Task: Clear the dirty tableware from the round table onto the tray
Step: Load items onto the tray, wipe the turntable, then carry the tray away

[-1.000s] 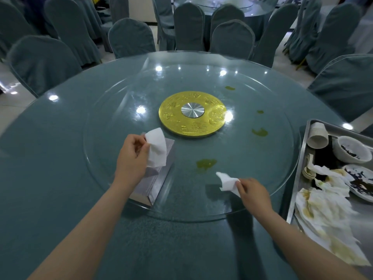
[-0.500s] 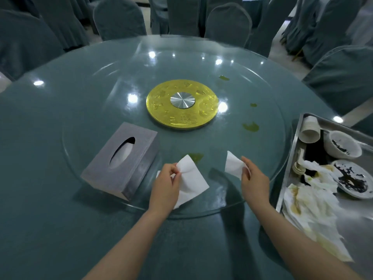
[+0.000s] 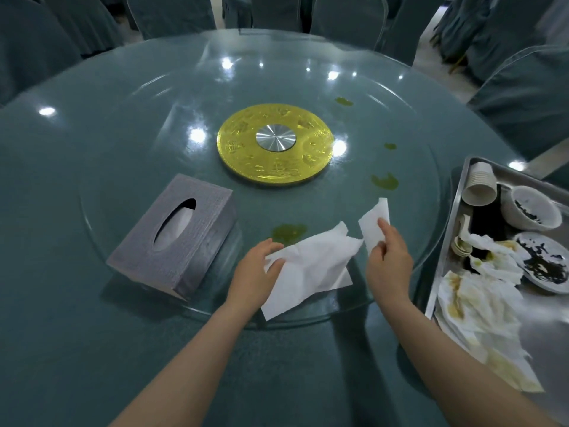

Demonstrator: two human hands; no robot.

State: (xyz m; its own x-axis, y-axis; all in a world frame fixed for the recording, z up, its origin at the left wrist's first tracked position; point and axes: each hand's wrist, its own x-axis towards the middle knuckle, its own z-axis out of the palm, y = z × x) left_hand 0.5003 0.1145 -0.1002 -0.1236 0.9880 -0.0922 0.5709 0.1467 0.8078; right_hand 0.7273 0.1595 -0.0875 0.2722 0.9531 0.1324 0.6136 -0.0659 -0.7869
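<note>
A large white paper tissue [image 3: 308, 269] is gripped by the left hand [image 3: 254, 272] and a smaller white tissue piece [image 3: 374, 224] is pinched by the right hand [image 3: 388, 260] above the glass-topped surface [image 3: 154, 118].

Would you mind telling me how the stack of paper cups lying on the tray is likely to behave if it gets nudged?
The stack of paper cups lies on its side on the tray, so it would probably roll, curving because it tapers. It looks light and should shift easily. The thin paper walls would likely crush under a firm squeeze.

Two bare, sleeveless forearms
</note>
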